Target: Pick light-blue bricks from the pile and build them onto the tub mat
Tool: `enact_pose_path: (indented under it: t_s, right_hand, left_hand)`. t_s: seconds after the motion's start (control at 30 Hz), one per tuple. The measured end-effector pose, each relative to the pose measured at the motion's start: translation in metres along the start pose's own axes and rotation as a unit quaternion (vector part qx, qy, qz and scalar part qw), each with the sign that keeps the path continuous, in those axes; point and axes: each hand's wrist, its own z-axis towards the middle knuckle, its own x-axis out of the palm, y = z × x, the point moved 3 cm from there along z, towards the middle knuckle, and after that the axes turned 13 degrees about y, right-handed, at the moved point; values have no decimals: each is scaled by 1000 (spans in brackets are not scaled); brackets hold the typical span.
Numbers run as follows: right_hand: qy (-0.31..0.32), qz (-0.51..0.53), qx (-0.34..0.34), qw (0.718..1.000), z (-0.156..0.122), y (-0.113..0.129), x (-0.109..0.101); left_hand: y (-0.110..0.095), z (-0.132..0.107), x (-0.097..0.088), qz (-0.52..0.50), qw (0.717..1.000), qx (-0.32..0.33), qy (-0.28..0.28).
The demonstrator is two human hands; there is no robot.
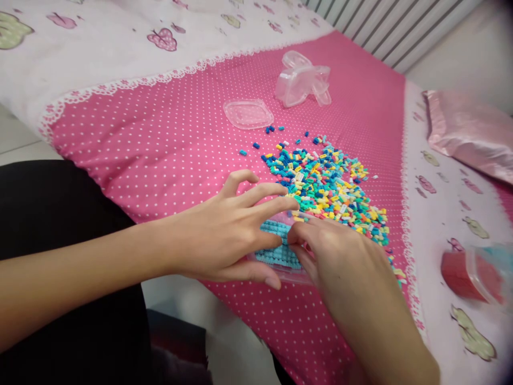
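Observation:
A clear plastic container (286, 275) lies on the pink dotted bedspread, filled with light-blue small toy bricks (276, 255) set in tight rows. My left hand (228, 235) spreads over its left side, fingers apart, thumb along the near edge and a fingertip on the bricks. Thumb and forefinger of my right hand (332, 246) are pinched together over the bricks at the container's right part. Whatever sits in that pinch is hidden. Just beyond both hands is a wide heap of loose multicoloured bricks (324, 182), blue, teal, yellow, white and red.
Behind the heap lie a clear flat lid (248, 114) and a clear empty container (302, 80). A tub with red contents (467, 275) stands at the right, below a shiny pink cushion (473, 133). Slatted white rails (377, 24) border the back. The bed's near edge drops to the floor.

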Motion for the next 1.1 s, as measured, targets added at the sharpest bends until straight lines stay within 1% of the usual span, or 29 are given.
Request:
enact_pose_path:
  t_s: [0.1, 0.23, 0.7, 0.9, 1.1]
  right_hand:
    - [-3, 2, -3, 1000, -1, 0, -2]
    - [10, 9, 4, 1000, -1, 0, -3]
    - [15, -17, 3, 1000, 3, 0, -4]
    - [23, -33, 20, 999, 4, 0, -2]
    - [35, -24, 27, 999, 6, 0, -2]
  left_hand:
    - [0, 0, -1, -2, 1000, -1, 2]
    - [0, 0, -1, -5, 1000, -1, 1]
    - [0, -1, -1, 5, 1000, -2, 2]
    - [0, -1, -1, 0, 1000, -2, 4]
    - [0, -1, -1, -1, 1000, -2, 4]
